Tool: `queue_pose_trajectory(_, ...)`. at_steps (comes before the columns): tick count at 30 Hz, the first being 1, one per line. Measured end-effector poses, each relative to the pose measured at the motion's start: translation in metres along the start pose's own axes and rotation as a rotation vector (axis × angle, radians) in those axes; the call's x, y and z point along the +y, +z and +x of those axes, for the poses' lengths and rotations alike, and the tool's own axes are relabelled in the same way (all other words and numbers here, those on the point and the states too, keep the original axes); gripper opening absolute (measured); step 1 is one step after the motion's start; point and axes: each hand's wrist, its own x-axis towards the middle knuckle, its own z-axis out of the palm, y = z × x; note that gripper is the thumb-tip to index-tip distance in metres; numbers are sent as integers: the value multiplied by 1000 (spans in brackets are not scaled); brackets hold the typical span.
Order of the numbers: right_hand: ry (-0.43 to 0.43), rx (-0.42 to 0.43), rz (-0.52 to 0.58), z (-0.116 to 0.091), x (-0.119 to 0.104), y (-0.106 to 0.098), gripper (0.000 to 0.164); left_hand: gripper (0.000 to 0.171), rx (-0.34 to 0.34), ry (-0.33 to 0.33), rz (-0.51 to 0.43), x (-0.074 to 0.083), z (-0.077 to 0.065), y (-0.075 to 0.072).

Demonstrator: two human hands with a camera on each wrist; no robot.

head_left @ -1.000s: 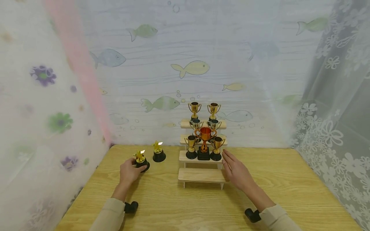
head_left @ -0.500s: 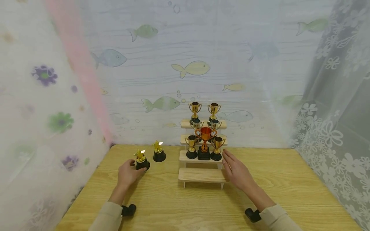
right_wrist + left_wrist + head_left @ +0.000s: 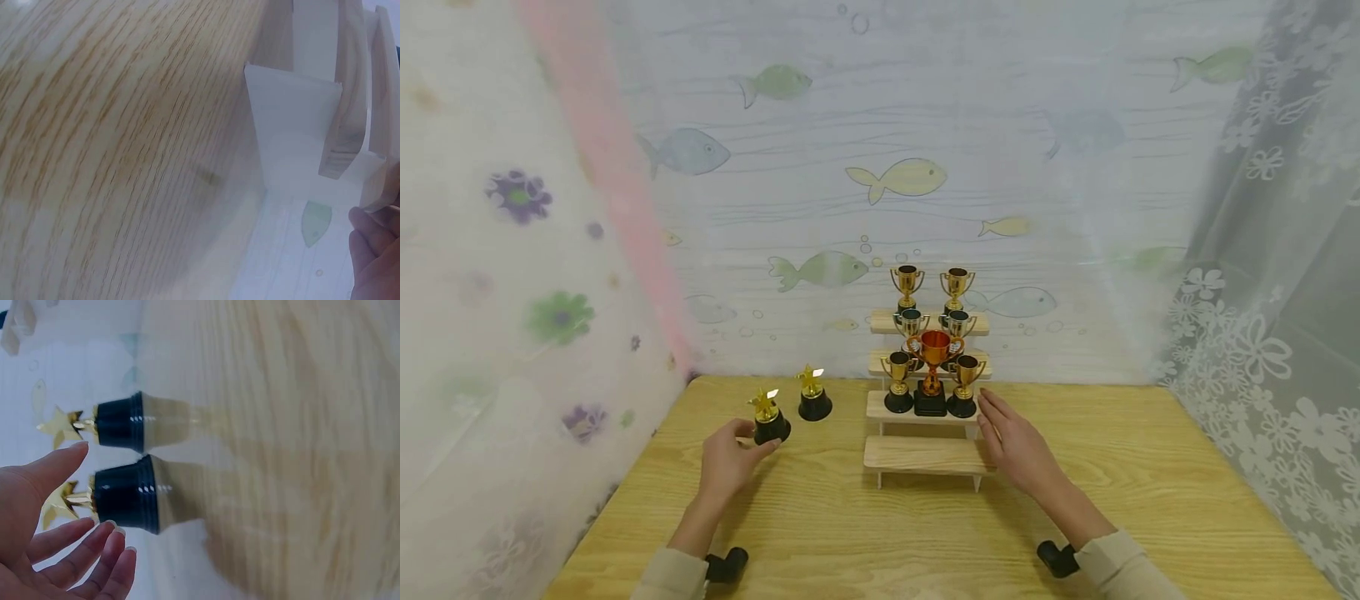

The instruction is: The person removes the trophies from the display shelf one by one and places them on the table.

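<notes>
Two gold star trophies with black bases stand upright on the table's left side. My left hand (image 3: 726, 462) is beside the nearer star trophy (image 3: 771, 429); in the left wrist view its thumb and loosely bent fingers lie on either side of that trophy, without a visible grip. The other star trophy (image 3: 814, 406) stands just behind it. On the right, my right hand (image 3: 1021, 450) rests with extended fingers against the end of a stepped wooden stand (image 3: 925, 452). An orange cup trophy (image 3: 934, 350) stands on the third step down between two gold cups, one being the left gold cup (image 3: 898, 375).
Higher on the stand are two silver cups, including the left one (image 3: 911, 320), and two gold cups on top, one at left (image 3: 907, 283). The lowest step is bare. A fish-patterned curtain (image 3: 775, 183) hangs behind the wooden table (image 3: 865, 542).
My left hand has drawn back slightly toward the lower left, its fingers loosening from the nearer star trophy, which stays standing. The right hand keeps its place at the stand.
</notes>
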Motion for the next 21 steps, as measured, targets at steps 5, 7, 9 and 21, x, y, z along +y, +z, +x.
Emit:
queue_pose_trajectory(5,5,-6,0,0,2,0,45,54,-14,18,-39,12,-6,-1)
queue_pose_trajectory(7,5,-4,0,0,1,0,45,53,-23,24,-47,17,-8,-1)
queue_pose_trajectory(9,3,-3,0,0,1,0,44,53,-33,30,-52,20,-10,0)
queue_pose_trajectory(21,1,-6,4,1,0,0,44,48,-90,100,-91,35,-11,13)
